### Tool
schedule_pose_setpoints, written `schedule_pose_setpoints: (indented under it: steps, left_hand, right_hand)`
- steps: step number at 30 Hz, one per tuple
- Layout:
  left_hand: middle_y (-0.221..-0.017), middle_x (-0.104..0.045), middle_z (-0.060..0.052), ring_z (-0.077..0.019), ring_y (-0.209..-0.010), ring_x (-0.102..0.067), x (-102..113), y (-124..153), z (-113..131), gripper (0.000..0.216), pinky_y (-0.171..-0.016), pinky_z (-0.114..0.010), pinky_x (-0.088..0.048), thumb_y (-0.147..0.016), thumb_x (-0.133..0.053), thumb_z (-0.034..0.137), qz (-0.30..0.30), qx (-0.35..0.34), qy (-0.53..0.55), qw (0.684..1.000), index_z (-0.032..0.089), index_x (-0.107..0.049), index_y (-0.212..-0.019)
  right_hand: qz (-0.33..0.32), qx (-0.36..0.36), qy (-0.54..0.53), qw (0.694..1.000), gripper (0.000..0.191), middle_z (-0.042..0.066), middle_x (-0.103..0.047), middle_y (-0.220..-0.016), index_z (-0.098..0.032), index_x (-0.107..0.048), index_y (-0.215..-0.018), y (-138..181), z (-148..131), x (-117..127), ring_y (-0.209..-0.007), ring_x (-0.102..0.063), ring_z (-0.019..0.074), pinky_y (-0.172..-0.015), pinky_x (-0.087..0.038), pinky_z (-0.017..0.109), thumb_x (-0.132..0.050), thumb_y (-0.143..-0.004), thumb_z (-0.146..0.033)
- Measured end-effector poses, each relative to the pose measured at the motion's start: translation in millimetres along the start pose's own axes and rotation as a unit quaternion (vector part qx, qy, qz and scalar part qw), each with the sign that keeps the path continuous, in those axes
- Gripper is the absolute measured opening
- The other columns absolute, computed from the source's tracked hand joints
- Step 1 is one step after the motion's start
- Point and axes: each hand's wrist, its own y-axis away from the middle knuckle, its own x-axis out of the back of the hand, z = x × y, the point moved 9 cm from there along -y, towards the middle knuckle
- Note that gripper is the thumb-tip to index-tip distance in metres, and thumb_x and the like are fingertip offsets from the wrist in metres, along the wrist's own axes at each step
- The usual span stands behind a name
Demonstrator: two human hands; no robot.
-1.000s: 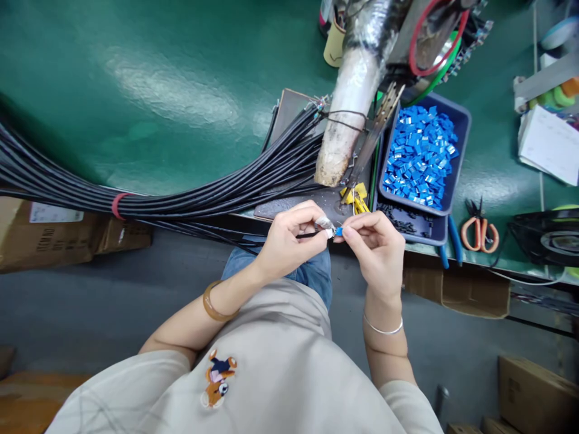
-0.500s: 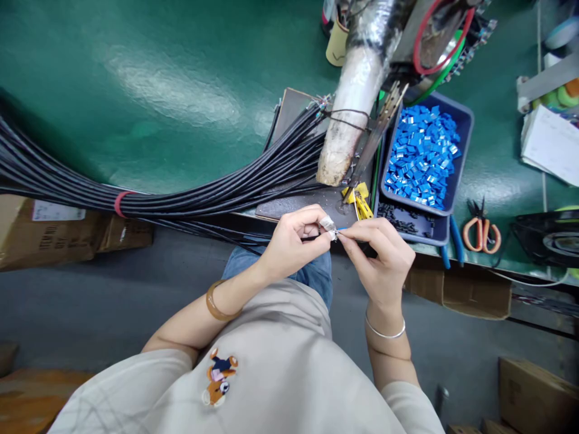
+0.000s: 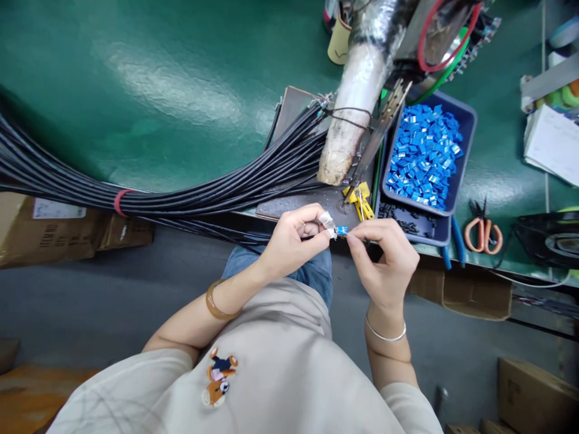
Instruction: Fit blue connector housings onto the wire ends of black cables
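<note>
My left hand (image 3: pixel 298 235) is closed in a pinch at the table's front edge, with white wrapping on its fingertips. It grips a cable end; black strands run toward it from the left, and most of the end is hidden by the fingers. A small blue connector (image 3: pixel 342 230) sits right at that end. My right hand (image 3: pixel 384 253) pinches the connector's right side between thumb and forefinger. Whether wires sit inside the connector is too small to tell.
A bundle of black cables (image 3: pixel 217 196), tied with a red band, lies across the green table (image 3: pixel 190 138). Blue connectors fill a grey bin (image 3: pixel 465 163). A wrapped white tube (image 3: pixel 344 132) overhangs the work spot. Yellow tool (image 3: pixel 363 202) and orange-handled pliers (image 3: pixel 483 232) lie nearby.
My right hand has shifted slightly right, and the blue connector now shows between the two hands. My left hand has stayed in place.
</note>
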Motion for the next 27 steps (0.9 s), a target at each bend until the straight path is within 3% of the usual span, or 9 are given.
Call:
schedule_pose_setpoints:
  steps: [3,9,23,25,27]
  left_hand:
    - [-0.071,-0.044,0.003,-0.002,-0.051,-0.035,-2.4,0.8,2.4,0.012,-0.046,-0.019,-0.027,-0.072,-0.066,0.011,-0.018,-0.01,-0.015,1.0,0.014,-0.055,-0.069]
    - [-0.071,-0.047,0.003,-0.0019,-0.051,-0.038,-2.5,0.3,-0.5,0.012,-0.046,-0.017,-0.03,-0.073,-0.069,0.014,-0.029,-0.004,0.006,1.0,0.013,-0.058,-0.068]
    - [-0.059,-0.043,0.005,-0.0022,-0.05,-0.032,-2.6,3.1,-16.9,0.021,-0.046,-0.018,-0.025,-0.07,-0.074,0.019,-0.05,0.09,0.037,0.994,0.012,-0.056,-0.063]
    - [-0.056,-0.041,0.006,-0.0022,-0.048,-0.031,-2.3,3.5,-18.0,0.02,-0.046,-0.018,-0.024,-0.069,-0.074,0.018,-0.048,0.093,0.038,0.994,0.012,-0.056,-0.064]
    - [-0.053,-0.038,0.008,-0.0022,-0.046,-0.029,-0.7,3.6,-17.9,0.016,-0.045,-0.017,-0.022,-0.071,-0.072,0.018,-0.039,0.091,0.037,0.994,0.013,-0.057,-0.067]
  right_hand:
    - [0.016,-0.004,0.027,0.999,0.017,0.0,-0.067,-0.084,-0.025,-0.069,-0.093,-2.0,1.5,6.3,-0.08,-0.064,0.014,-0.072,-0.053,0.029,-0.068,-0.085,-0.009]
    - [-0.067,0.038,0.046,0.996,0.027,0.0,-0.065,-0.089,-0.026,-0.069,-0.108,-1.0,-0.5,-5.3,-0.079,-0.063,0.0117,-0.069,-0.052,0.025,-0.067,-0.087,-0.01]
    - [-0.15,0.097,0.074,0.981,0.013,0.003,-0.064,-0.088,-0.017,-0.064,-0.098,-1.6,-8.4,-17.5,-0.079,-0.062,0.0112,-0.067,-0.049,0.023,-0.063,-0.089,-0.009]
    - [-0.129,0.08,0.073,0.986,0.01,0.003,-0.065,-0.087,-0.017,-0.063,-0.094,-3.5,-6.6,-15.4,-0.082,-0.063,0.0124,-0.07,-0.051,0.024,-0.062,-0.089,-0.009]
    - [-0.047,0.035,0.064,0.996,0.01,0.002,-0.066,-0.085,-0.019,-0.063,-0.091,-5.7,-0.9,-2.0,-0.083,-0.064,0.0136,-0.072,-0.053,0.026,-0.062,-0.089,-0.009]
